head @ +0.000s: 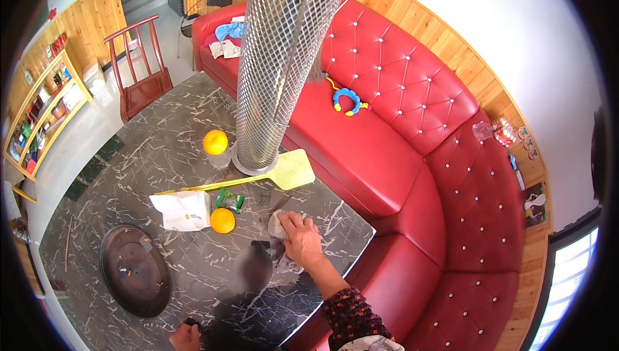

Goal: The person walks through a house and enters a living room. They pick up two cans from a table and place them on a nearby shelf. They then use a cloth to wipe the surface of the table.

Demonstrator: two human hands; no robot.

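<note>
A crumpled grey cloth (286, 260) lies on the dark marble-patterned tabletop (188, 153), with my right hand (303, 239) pressed over it and gripping part of it. Near the bottom edge, my left hand (184, 337) has curled fingers beside a small dark item (192, 322); whether it holds that item is unclear. An orange (223, 220), a green packet (229, 200) and a white pack of tissues (186, 211) sit left of my right hand. Behind them lies a yellow fly swatter (290, 169).
A mesh-covered metal pipe (275, 75) rises from the table. Near its base, another orange (215, 142) rests on a glass (220, 159). A round dark metal lid (135, 271) is set at left. A red tufted sofa (358, 143) curves along the right; a wooden chair (145, 85) stands back left.
</note>
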